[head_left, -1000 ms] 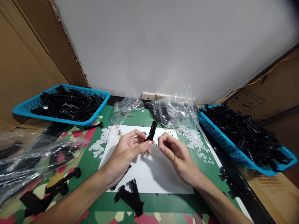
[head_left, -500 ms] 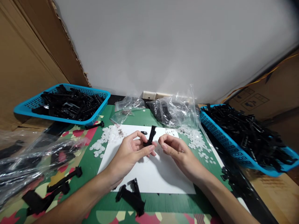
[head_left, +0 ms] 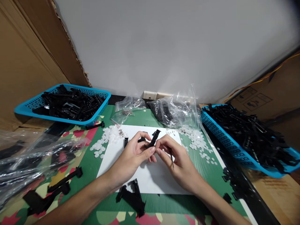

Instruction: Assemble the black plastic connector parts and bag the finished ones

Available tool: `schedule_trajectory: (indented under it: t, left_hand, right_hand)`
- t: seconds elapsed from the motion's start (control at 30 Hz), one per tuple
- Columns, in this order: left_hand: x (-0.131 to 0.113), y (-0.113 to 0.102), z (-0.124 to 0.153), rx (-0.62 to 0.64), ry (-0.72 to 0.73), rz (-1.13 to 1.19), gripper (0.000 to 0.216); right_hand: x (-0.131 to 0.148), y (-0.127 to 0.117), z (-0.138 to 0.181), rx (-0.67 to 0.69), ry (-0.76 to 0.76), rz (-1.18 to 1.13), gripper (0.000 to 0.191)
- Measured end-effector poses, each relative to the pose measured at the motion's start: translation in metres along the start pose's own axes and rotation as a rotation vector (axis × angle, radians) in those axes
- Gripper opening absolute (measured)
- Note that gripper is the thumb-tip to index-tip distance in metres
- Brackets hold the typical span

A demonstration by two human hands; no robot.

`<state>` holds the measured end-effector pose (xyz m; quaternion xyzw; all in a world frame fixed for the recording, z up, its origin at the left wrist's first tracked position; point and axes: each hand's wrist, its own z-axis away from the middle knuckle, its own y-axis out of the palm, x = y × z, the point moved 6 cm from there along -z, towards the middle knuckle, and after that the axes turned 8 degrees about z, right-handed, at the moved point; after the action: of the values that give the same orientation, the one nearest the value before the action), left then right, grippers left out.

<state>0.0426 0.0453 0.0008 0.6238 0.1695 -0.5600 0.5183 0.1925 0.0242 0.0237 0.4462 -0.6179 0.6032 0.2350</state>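
My left hand (head_left: 138,153) is closed on a black plastic part (head_left: 154,138), which tilts up to the right between thumb and fingers. My right hand (head_left: 174,156) meets it at the lower end, thumb and forefinger pinched together; anything between those fingertips is too small to make out. A thin metal tool (head_left: 172,161) lies across the right palm, its end poking out below the fingers. Under both hands is a white sheet (head_left: 154,182). Another small black piece (head_left: 126,142) shows just left of my left hand.
Blue baskets of black parts stand left (head_left: 52,118) and right (head_left: 225,142). White discs are scattered left (head_left: 98,147) and right (head_left: 195,139) of the sheet. Clear bags (head_left: 178,109) lie at the back. Black parts (head_left: 132,198) rest in front, with plastic wrap (head_left: 42,156) at left.
My right hand has moved left to meet the part, and the thin metal tool in it now shows. The black part has tilted to the right.
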Motion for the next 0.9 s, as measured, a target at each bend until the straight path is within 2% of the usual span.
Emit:
schedule_trajectory:
  t: [0.33,0.43,0.6,0.8,0.9]
  left_hand:
    - [-0.007,0.002,0.004,-0.012,0.012,0.034,0.032]
    - [-0.01,0.004,0.004,-0.018,0.035,0.022,0.03]
    - [-0.014,0.002,0.003,-0.036,0.105,0.008,0.031]
    - [-0.011,0.001,0.002,-0.008,0.17,-0.033,0.026]
    - [-0.007,0.0,0.0,-0.002,0.151,-0.002,0.027]
  right_hand:
    - [0.005,-0.012,0.003,-0.135,-0.113,0.017,0.008]
    - [0.0,-0.014,0.003,-0.172,-0.056,-0.03,0.008]
    - [-0.009,-0.01,0.0,-0.139,0.061,-0.12,0.016]
    - [-0.006,-0.007,0.002,-0.173,0.069,-0.115,0.015]
    - [-0.004,-0.009,0.002,-0.184,0.045,-0.112,0.014]
